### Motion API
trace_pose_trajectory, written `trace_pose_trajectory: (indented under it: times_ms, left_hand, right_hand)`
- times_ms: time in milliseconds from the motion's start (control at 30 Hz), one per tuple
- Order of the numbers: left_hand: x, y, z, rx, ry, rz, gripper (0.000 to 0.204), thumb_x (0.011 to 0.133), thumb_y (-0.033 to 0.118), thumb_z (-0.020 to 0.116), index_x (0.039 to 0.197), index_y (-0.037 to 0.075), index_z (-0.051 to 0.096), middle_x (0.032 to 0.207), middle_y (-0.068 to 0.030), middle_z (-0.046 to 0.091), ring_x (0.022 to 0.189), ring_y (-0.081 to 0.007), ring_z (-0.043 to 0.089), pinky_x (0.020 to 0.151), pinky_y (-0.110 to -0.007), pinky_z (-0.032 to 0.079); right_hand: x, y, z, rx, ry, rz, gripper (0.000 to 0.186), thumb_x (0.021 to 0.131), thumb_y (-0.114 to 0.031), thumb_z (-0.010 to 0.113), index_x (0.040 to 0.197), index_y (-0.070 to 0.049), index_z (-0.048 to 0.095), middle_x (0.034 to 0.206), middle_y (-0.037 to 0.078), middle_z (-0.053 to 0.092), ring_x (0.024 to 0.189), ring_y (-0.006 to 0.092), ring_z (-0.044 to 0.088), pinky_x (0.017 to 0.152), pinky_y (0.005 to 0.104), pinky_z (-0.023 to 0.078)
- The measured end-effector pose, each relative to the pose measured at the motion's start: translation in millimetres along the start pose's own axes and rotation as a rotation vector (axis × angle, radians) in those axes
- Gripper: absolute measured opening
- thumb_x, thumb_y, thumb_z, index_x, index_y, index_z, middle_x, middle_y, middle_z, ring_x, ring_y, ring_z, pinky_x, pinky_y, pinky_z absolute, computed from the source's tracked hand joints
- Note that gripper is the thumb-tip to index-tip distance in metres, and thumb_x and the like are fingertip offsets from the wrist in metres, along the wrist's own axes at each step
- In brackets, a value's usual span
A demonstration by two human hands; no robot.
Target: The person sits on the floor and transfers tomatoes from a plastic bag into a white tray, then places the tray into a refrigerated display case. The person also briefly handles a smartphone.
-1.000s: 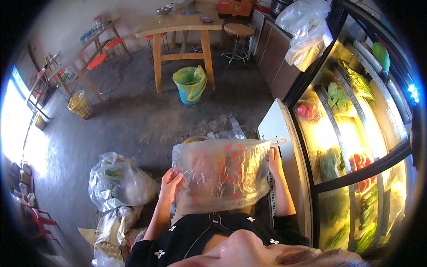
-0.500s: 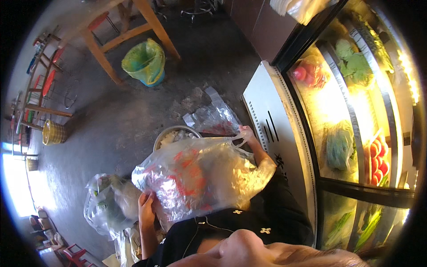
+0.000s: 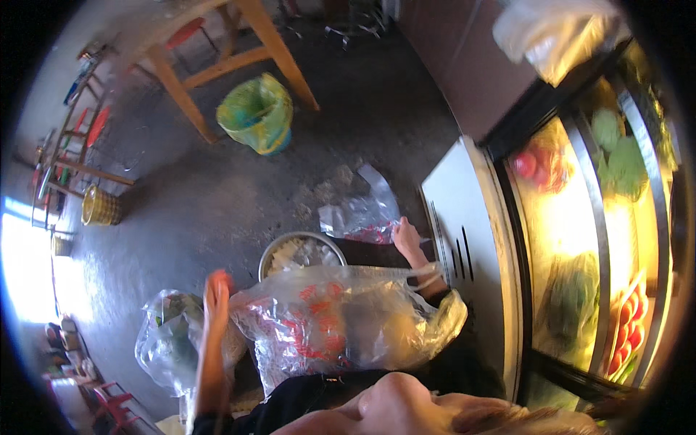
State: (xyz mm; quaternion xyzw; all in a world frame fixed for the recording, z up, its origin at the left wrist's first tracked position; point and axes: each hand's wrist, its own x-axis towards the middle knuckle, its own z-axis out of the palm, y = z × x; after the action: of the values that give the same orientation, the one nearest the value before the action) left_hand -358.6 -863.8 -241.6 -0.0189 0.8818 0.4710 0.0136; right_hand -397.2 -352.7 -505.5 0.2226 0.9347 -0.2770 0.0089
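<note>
A large clear plastic bag (image 3: 312, 326) with red print lies across my lap, bulging, its contents blurred by the film. One of its handles loops around my right forearm. My right hand (image 3: 407, 238) is closed at the edge of a flat, crumpled clear bag (image 3: 362, 210) on the floor, and seems to pinch it. Left of the big bag, my left hand (image 3: 217, 286) is raised and smeared by motion, so its fingers are unclear. Between my hands, just beyond the big bag, stands a round metal bowl (image 3: 265, 255) with whitish pieces in it.
Another clear bag (image 3: 163, 341) with green vegetables sits at the lower left. To the right stands a lit display fridge (image 3: 475, 217) with produce on its shelves. Ahead are a lined bin (image 3: 254, 116) and a wooden table leg (image 3: 286, 58). A woven basket (image 3: 100, 206) is farther left.
My left hand has let go of the big bag's left edge and moved up and away. The bag has settled lower, uncovering more of the bowl, and its handle has slid down my right forearm.
</note>
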Motion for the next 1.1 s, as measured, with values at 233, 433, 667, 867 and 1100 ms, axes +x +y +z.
trace_pose_trajectory:
  times_ms: [233,433,667,867,1100]
  left_hand:
    - [297.7,211.1,41.9,0.195,0.322,0.809,0.038,0.092,0.018,0.069,0.123,0.000,0.055,0.124,-0.0168,0.057,0.112,-0.0344,0.060,0.094,-0.040,0.049]
    - [500.4,344.9,33.9,0.762,0.528,0.810,0.063,0.096,0.028,0.064,0.150,0.011,0.033,0.158,-0.0169,0.027,0.142,-0.0381,0.033,0.113,-0.051,0.035]
    - [592.5,366.6,57.9,1.164,0.500,0.593,0.084,0.093,0.058,0.058,0.158,0.018,0.022,0.164,-0.0133,0.015,0.150,-0.0356,0.020,0.115,-0.066,0.023]
    - [613.8,346.1,20.2,0.932,0.352,0.749,0.079,0.090,0.058,0.061,0.152,0.016,0.034,0.154,-0.0148,0.038,0.140,-0.0373,0.040,0.110,-0.063,0.033]
    - [534.4,353.3,37.1,0.614,0.634,0.919,0.056,0.086,0.055,0.069,0.109,0.004,0.065,0.111,-0.0168,0.064,0.105,-0.0383,0.063,0.084,-0.050,0.053]
  right_hand:
    - [-18.1,-119.6,-212.5,0.175,0.279,-0.370,0.018,0.094,-0.017,0.064,0.102,-0.004,0.054,0.080,0.022,0.068,0.077,0.0427,0.067,0.063,0.0490,0.052]
    - [-84.5,-169.7,-291.4,0.367,0.271,-0.380,0.011,0.093,-0.008,0.063,0.098,-0.001,0.056,0.081,0.020,0.068,0.075,0.0377,0.069,0.061,0.0404,0.051]
    - [-101.6,-138.0,-257.7,0.603,0.156,-0.119,0.017,0.093,-0.008,0.067,0.089,0.001,0.053,0.074,0.004,0.059,0.065,0.0076,0.049,0.059,0.0274,0.043]
    - [-101.5,-127.8,-243.0,0.773,0.159,-0.054,0.015,0.094,-0.011,0.066,0.091,0.000,0.056,0.072,0.005,0.062,0.065,0.0094,0.056,0.057,0.0271,0.045]
    - [-98.6,-129.2,-248.4,0.819,0.137,-0.100,0.012,0.097,-0.010,0.063,0.096,-0.001,0.054,0.078,0.001,0.060,0.070,0.0059,0.053,0.065,0.0237,0.044]
